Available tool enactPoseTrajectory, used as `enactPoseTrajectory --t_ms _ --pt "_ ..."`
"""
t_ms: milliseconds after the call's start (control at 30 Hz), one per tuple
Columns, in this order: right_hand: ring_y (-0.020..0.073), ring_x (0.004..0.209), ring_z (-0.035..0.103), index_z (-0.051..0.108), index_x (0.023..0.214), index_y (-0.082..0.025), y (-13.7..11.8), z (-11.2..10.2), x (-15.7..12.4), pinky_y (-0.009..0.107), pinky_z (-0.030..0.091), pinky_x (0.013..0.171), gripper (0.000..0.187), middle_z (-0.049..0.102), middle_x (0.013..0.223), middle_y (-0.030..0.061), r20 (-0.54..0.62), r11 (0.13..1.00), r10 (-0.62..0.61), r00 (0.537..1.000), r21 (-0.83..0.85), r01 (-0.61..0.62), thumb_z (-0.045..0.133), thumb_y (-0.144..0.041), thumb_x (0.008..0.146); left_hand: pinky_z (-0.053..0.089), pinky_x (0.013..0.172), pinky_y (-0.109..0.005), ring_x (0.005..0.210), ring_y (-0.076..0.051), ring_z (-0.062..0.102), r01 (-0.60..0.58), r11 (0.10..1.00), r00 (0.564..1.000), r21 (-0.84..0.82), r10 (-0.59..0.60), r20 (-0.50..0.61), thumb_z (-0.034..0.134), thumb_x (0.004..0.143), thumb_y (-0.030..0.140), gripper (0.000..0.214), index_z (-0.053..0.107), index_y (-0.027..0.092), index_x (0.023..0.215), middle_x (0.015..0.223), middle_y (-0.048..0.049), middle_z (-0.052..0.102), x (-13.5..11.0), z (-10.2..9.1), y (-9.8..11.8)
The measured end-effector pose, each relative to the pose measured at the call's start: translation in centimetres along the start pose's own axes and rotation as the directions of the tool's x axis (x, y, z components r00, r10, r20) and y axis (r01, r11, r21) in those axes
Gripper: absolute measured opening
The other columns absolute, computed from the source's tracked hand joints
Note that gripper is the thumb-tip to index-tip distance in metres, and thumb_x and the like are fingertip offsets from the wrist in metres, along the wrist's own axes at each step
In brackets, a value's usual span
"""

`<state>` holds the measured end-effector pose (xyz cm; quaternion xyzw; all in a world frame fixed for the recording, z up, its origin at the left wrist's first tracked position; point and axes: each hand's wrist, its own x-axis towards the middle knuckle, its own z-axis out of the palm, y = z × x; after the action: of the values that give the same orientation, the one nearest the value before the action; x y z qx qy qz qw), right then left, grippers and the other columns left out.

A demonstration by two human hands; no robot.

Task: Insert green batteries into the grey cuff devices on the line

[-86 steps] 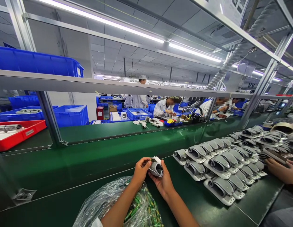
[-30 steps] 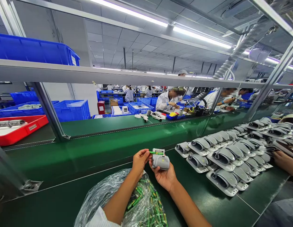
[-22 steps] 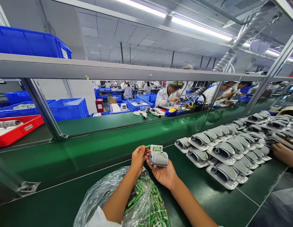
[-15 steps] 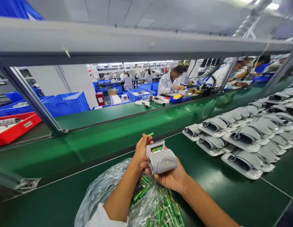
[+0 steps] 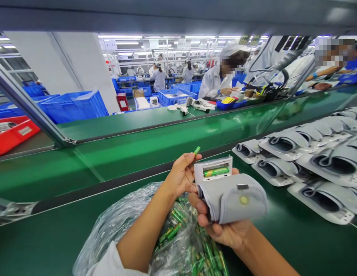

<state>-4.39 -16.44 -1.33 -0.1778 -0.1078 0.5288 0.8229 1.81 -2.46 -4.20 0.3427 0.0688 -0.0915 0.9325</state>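
Observation:
My left hand (image 5: 181, 172) pinches a green battery (image 5: 197, 150) between thumb and finger, its end pointing up and to the right. My right hand (image 5: 224, 226) is wrapped from below round a wrist blood pressure monitor (image 5: 236, 197) with a rolled grey cuff. The monitor's white battery compartment (image 5: 214, 168) faces me uncovered, and a green battery (image 5: 216, 172) lies in it. Beneath my hands a clear plastic bag (image 5: 115, 226) holds many loose green batteries (image 5: 207, 253) on the green work surface.
Rows of similar grey-cuffed monitors (image 5: 311, 161) stand on the right. A green conveyor strip (image 5: 123, 151) runs across beyond the bag. A red bin (image 5: 14, 134) and blue crates (image 5: 77, 107) are at left; a person in white (image 5: 218, 76) works across the line.
The view has tilted down and come nearer. The monitor appears larger and farther right. My left hand still pinches the battery, now close to the compartment's upper left.

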Motion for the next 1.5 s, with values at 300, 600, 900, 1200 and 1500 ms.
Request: enactPoseTrajectory --t_ms 300,600,900,1200,1500 --pt "0.0165 0.085 0.074 0.059 0.106 -0.014 0.0 0.7 0.2 0.013 0.053 0.059 0.087 0.069 0.088 0.0043 0.08 1.0 0.013 0.997 0.007 -0.013 0.049 -0.094 0.072 0.058 0.067 -0.035 0.079 -0.024 0.069 0.058 0.998 0.998 0.006 -0.058 -0.019 0.087 0.071 0.036 0.041 0.058 0.018 0.093 0.089 -0.0058 0.07 -0.6 0.8 0.5" --pt "0.0185 0.085 0.072 0.055 0.109 -0.013 0.3 -0.2 0.3 0.018 0.054 0.06 0.096 0.067 0.091 0.0058 0.062 1.0 0.009 0.998 -0.024 -0.007 0.044 -0.099 0.068 0.057 0.066 -0.03 0.074 -0.017 0.065 0.003 1.0 1.0 -0.015 -0.004 -0.017 0.092 0.068 0.035 0.046 0.064 0.017 0.101 0.098 -0.0039 0.071 -1.3 1.5 0.8" --pt "0.0238 0.088 0.076 0.063 0.11 -0.012 0.3 0.7 0.2 0.024 0.06 0.066 0.075 0.074 0.097 0.0103 0.108 1.0 -0.021 0.994 0.017 0.019 0.065 -0.079 0.077 0.049 0.063 -0.026 0.068 -0.014 0.059 -0.012 1.0 0.999 -0.009 0.012 -0.032 0.09 0.069 0.03 0.031 0.072 0.021 0.092 0.096 -0.0025 0.074 -0.7 1.3 0.8" --pt "0.0251 0.084 0.075 0.066 0.109 -0.012 0.3 0.0 0.5 0.026 0.06 0.062 0.076 0.074 0.095 0.0102 0.052 0.999 -0.045 0.998 0.01 0.044 0.068 -0.079 0.073 0.05 0.071 -0.028 0.075 -0.017 0.061 0.015 1.0 1.0 -0.011 -0.015 -0.023 0.075 0.082 0.027 0.017 0.074 0.018 0.097 0.096 -0.0058 0.073 -0.4 1.3 0.5" --pt "0.0206 0.071 0.071 0.064 0.112 -0.017 -1.5 -0.8 2.7 0.024 0.048 0.051 0.065 0.075 0.086 0.0065 -0.519 0.865 -0.478 0.709 -0.14 0.481 0.074 -0.069 0.074 0.02 0.043 -0.018 0.049 -0.007 0.026 -0.251 0.96 0.963 0.125 0.261 -0.07 0.076 0.07 0.055 0.049 0.044 0.019 0.068 0.061 0.0063 0.029 -0.3 -0.1 0.7"
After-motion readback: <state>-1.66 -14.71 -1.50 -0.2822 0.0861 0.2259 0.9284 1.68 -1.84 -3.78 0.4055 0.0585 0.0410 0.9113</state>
